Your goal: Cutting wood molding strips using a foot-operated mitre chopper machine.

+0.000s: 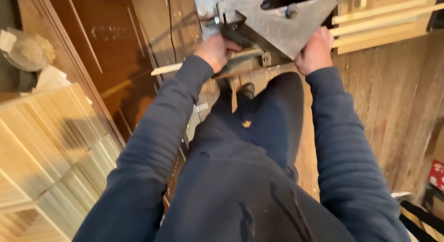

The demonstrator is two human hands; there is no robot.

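Observation:
A grey metal saw table with a dark slot in its top stands in front of me at the top of the view. My left hand grips a pale wooden strip that runs under the table's near left edge. At the table's near right corner, my right hand presses on the metal edge. Both arms are in dark blue sleeves. My dark trousers and one shoe show below the table.
A stack of pale cut wooden slats lies at the left. Longer pale strips rest at the top right. A dark wooden panel lies at the upper left beside a black cable. The floor is worn wooden boards.

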